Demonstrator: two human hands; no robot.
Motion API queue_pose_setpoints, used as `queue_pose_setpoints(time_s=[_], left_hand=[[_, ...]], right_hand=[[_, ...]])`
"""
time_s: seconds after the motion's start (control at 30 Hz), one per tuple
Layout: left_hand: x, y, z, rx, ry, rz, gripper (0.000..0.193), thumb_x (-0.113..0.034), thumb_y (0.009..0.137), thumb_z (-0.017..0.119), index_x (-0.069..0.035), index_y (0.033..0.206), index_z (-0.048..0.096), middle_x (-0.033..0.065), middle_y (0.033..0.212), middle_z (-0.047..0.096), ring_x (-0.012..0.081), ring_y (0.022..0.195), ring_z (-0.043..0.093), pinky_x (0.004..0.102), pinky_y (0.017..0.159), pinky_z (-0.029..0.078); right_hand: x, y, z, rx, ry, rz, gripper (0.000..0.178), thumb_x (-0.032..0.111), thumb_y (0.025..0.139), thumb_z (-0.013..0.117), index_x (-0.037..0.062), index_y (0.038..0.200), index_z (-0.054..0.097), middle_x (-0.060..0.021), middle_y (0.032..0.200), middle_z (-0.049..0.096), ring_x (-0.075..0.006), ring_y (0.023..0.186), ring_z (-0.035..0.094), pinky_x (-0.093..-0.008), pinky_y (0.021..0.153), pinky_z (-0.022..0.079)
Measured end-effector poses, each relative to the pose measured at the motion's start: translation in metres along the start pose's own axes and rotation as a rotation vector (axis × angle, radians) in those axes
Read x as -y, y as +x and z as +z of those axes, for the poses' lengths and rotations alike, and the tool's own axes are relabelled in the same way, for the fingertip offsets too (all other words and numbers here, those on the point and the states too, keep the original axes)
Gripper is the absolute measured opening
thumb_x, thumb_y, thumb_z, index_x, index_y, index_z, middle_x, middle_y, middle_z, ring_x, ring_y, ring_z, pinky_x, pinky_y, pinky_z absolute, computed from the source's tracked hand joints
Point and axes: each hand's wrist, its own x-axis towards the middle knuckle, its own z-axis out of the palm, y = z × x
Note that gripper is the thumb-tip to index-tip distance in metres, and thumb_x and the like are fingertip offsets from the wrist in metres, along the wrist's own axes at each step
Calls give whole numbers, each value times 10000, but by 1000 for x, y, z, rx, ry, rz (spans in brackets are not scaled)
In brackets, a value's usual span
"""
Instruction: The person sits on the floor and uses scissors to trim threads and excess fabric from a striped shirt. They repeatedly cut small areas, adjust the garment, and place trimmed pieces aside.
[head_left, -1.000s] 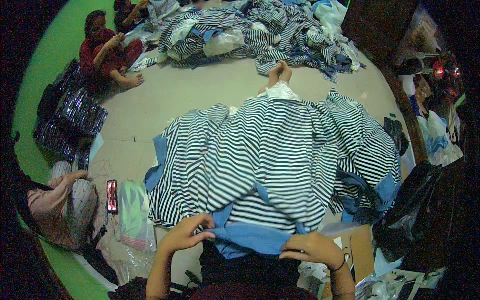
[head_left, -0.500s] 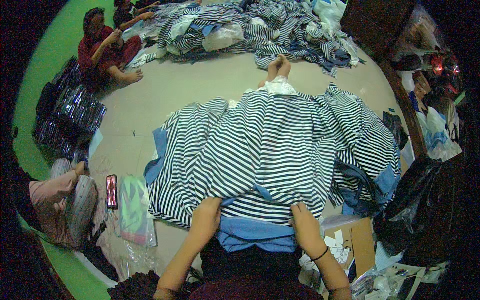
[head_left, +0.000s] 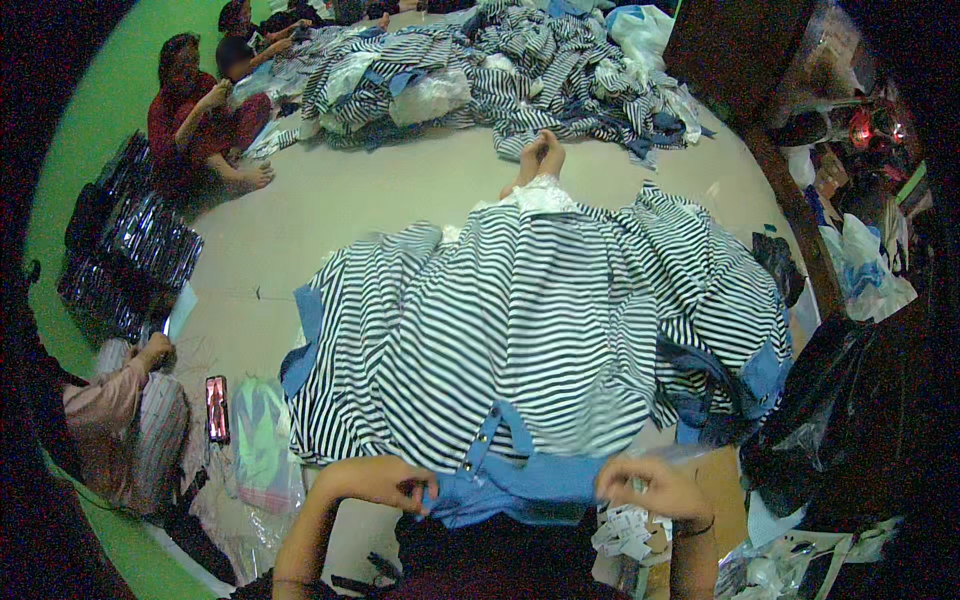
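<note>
A black-and-white striped shirt with blue trim is spread in front of me, its near end close to my body. Along that end runs a blue collar with an upright strip bearing small metal snaps. My left hand pinches the collar's left end, with thumb and fingers curled in. At its right end, the fingertips of my right hand are bent against the blue cloth; this hand is slightly blurred. More striped cloth with blue parts lies at the right.
Bare feet stick out beyond the shirt. Behind them is a large heap of striped garments. A person in dark red sits far left, another person near left. A phone, plastic packets and a black bag lie around.
Both hands have moved toward my body and apart from the striped cloth, onto the blue collar. The collar's snap strip now stands up into view. The view has shifted slightly.
</note>
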Motion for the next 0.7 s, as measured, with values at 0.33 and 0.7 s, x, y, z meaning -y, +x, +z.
queue_pose_setpoints(time_s=[0.33,0.7], left_hand=[[43,71,-192,-599,-266,106,304,-260,834,508,-9,1005,518,44,845,557,91,713,516,225,629,440],[125,240,-331,-1223,161,108,478,-324,742,581,-48,1123,496,175,1065,540,293,1007,499,331,894,357]], right_hand=[[-78,122,-123,-377,-377,-131,274,221,782,558,16,962,578,-108,953,595,-191,880,567,-291,770,446],[-125,280,-262,-1008,-848,-256,387,241,723,588,80,1070,531,-110,1032,556,-253,985,498,-368,892,324]])
